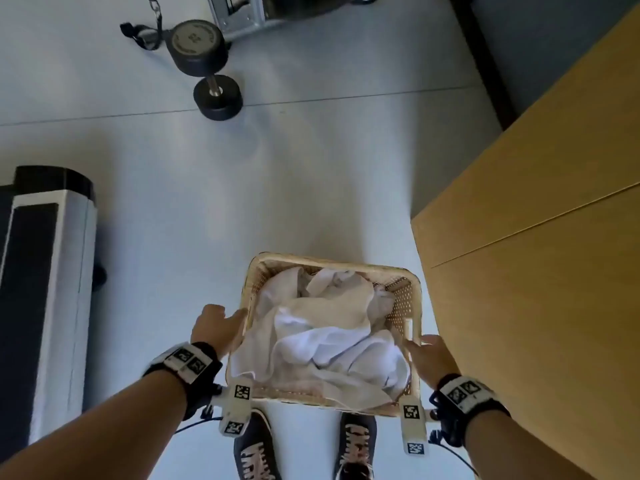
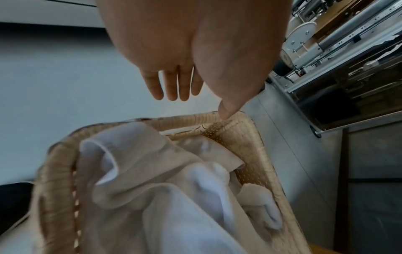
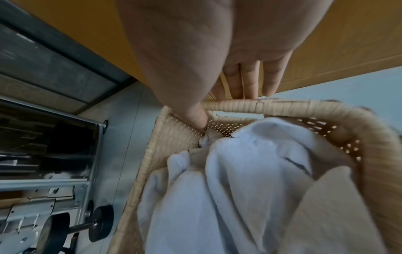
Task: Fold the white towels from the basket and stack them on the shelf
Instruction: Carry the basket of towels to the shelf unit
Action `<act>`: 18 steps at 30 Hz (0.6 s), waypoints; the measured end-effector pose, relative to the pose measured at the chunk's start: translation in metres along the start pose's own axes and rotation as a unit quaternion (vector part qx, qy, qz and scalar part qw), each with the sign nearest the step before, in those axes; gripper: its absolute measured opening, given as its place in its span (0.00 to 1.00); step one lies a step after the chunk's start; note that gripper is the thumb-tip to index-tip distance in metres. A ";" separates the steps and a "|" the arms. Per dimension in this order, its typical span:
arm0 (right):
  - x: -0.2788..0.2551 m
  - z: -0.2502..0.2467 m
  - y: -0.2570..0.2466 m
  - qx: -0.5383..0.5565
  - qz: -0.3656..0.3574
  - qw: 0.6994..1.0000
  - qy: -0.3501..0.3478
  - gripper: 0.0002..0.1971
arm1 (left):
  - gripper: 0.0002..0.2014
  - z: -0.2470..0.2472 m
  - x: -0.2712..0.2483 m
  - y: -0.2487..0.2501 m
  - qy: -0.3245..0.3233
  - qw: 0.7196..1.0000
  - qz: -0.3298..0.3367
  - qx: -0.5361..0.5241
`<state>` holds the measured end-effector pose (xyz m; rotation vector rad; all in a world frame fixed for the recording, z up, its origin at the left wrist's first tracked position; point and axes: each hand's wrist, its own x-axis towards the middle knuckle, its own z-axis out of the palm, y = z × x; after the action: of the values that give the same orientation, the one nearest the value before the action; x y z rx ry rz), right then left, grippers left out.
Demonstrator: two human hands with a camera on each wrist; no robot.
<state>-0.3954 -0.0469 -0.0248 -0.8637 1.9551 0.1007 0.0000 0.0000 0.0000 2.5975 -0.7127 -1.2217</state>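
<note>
A woven wicker basket (image 1: pixel 332 261) full of crumpled white towels (image 1: pixel 329 334) sits low in front of me, over my shoes. My left hand (image 1: pixel 216 327) is at its left rim (image 2: pixel 191 118); the thumb tip touches the rim and the straight fingers (image 2: pixel 172 86) hang outside. My right hand (image 1: pixel 429 358) straddles the right rim (image 3: pixel 234 104), thumb (image 3: pixel 195 118) against the inner wall, straight fingers (image 3: pixel 250 82) outside. The towels (image 2: pixel 174 189) (image 3: pixel 239 171) lie loose and unfolded. Whether the basket rests on the floor I cannot tell.
A light wooden cabinet top (image 1: pixel 536 237) stands close on the right of the basket. A black dumbbell (image 1: pixel 207 64) lies on the pale floor ahead, with metal gym gear behind. A black and silver machine (image 1: pixel 45 289) runs along the left. My shoes (image 1: pixel 256 452) are below the basket.
</note>
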 end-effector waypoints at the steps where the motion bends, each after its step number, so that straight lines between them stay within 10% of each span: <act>1: 0.009 0.005 -0.001 0.013 0.003 1.000 0.006 0.28 | 0.35 0.006 0.007 0.001 -0.004 1.000 0.007 -0.024; 5: 0.043 0.017 -0.005 0.036 0.000 0.999 0.019 0.14 | 0.23 0.026 0.032 0.003 -0.070 0.995 0.008 -0.065; 18: 0.015 -0.003 -0.020 0.044 0.004 0.998 -0.035 0.13 | 0.24 0.009 0.026 0.000 -0.102 0.991 -0.030 -0.085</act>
<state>-0.3901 -0.0706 -0.0292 -0.7850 1.8834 0.0488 0.0077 -0.0127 -0.0233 2.3964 -0.5411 -1.5115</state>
